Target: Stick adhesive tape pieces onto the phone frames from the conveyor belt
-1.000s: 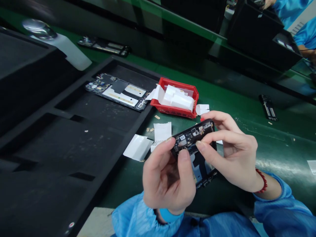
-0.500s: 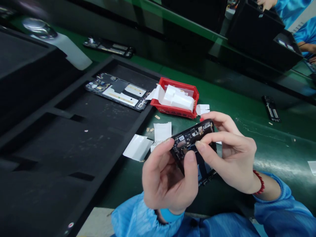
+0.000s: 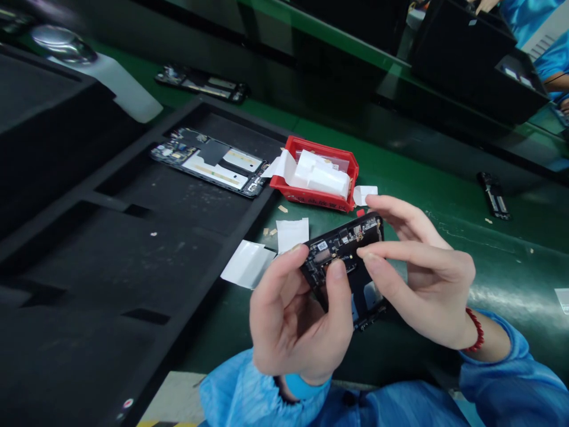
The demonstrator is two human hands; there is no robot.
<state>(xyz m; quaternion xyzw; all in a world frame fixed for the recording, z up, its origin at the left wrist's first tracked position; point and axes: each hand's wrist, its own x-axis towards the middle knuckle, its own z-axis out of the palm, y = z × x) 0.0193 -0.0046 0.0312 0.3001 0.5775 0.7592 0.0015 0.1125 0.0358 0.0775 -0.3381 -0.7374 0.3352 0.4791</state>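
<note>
An opened smartphone (image 3: 344, 249) with its circuit board bare is tilted above the green bench. My left hand (image 3: 306, 320) grips it from the left, the thumb pressing on the board and the fingers along its edge. My right hand (image 3: 422, 273) is at the phone's right side, thumb and index fingertips pinched together just over the board. Whatever may be between those fingertips is too small to make out. Its other fingers stretch past the phone's upper right corner. A small red tab (image 3: 360, 212) shows beside that edge.
Ahead stands a red bin (image 3: 317, 198) full of white paper pieces. Paper scraps (image 3: 248, 264) lie left of my hands. Another opened phone (image 3: 213, 163) rests on the black tray (image 3: 178, 237). More phones (image 3: 202, 84) lie along the bench. A co-worker's blue sleeve (image 3: 553, 59) shows far right.
My right hand has drawn slightly right, its pinched fingertips lifting from the board. My left thumb has moved up onto the board, and the phone has shifted slightly left.
</note>
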